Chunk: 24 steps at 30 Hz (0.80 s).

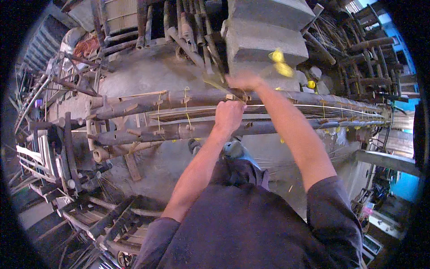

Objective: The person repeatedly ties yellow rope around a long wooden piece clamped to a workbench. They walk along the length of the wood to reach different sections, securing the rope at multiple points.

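Two long dark bamboo poles, the far pole and the near pole, run side by side across the view with thin bamboo strips between them. Curled into a fist, my left hand is at the near side of the far pole, below a small light wooden peg. What lies inside the fist is hidden. My right hand is just beyond that pole, its fingers smeared by motion. A blurred yellowish strip extends to its left. Yellow cord loops around the poles.
Concrete steps rise at the far side, with a blurred yellow bundle before them. Bamboo lengths stack at the far left of the steps. A bamboo rack stands at the near left. Stones lie right of the steps.
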Motion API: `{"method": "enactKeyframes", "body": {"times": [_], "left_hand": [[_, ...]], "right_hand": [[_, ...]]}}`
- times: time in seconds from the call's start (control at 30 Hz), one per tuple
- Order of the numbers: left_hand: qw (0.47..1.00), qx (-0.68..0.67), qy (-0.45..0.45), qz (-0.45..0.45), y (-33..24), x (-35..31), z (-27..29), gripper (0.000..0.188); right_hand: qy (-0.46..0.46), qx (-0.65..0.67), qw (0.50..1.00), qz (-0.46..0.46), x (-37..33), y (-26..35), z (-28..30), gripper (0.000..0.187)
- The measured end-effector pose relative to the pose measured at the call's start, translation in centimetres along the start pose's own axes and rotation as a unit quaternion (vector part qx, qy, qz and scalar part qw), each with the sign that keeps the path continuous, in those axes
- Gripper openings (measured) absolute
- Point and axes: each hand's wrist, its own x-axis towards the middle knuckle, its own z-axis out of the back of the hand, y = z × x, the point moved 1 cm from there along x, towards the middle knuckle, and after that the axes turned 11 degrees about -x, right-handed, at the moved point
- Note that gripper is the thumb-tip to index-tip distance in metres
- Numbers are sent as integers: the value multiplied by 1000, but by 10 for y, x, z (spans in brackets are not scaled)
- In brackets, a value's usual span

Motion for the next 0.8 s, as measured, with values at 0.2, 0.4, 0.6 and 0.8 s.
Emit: {"method": "enactKeyframes", "body": {"times": [0.2, 0.4, 0.6, 0.8], "left_hand": [[999, 10, 24, 23, 1, -1, -3, 26], [998, -14, 6, 64, -12, -3, 11, 25], [999, -22, -3, 48, -10, -5, 6, 27], [995, -38, 12, 95, -17, 2, 8, 27]], "right_hand": [[137, 190, 937, -258, 9, -66, -40, 31], [294, 291, 890, -192, -20, -18, 0, 33], [129, 103, 979, -118, -52, -21, 9, 28], [32, 666, 707, -236, -55, -19, 15, 24]]}}
